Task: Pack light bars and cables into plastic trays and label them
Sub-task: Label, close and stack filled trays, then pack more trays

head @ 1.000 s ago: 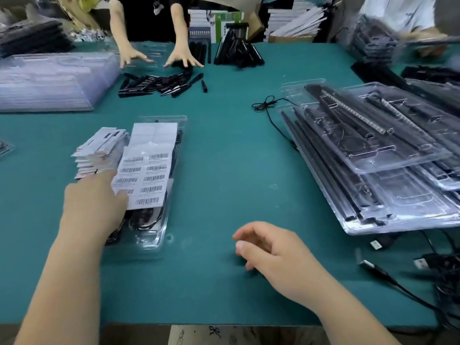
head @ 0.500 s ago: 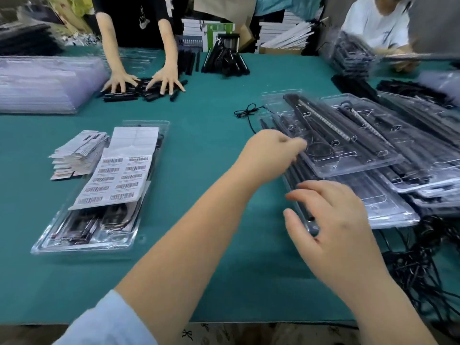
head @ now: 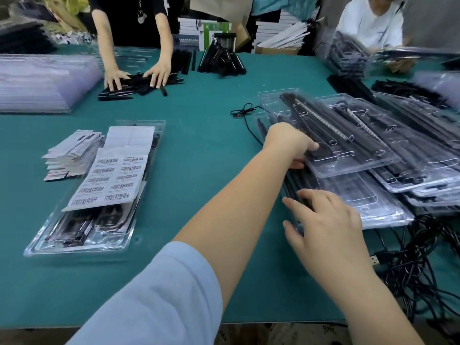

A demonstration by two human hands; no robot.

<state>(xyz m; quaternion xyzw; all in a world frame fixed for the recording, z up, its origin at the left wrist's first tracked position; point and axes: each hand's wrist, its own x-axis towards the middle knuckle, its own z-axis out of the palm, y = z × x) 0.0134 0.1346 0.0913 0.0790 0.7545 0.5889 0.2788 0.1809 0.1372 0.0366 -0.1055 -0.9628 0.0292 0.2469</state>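
Observation:
A heap of clear plastic trays point(head: 388, 210) loaded with black light bars lies at the right. My left hand point(head: 290, 143) reaches across and pinches the near-left edge of the top tray point(head: 361, 166), thumb on top and fingers underneath. My right hand point(head: 326, 220) rests with spread fingers against the near edge of the lower trays, holding nothing. At the left lies a packed tray point(head: 74, 246) with a barcode label sheet point(head: 112, 180) laid over it. A stack of label strips point(head: 72, 155) sits beside it.
Tangled black cables point(head: 410, 272) lie at the near right, and a loose thin cable point(head: 244, 113) by the heap. A pile of empty clear trays point(head: 37, 83) sits far left. Another person's hands point(head: 159, 73) press on loose black bars point(head: 129, 88); a second person works far right.
My left hand left the label sheet, crossed to the right and took hold of the top tray's edge. My right hand rose from the mat to the tray heap.

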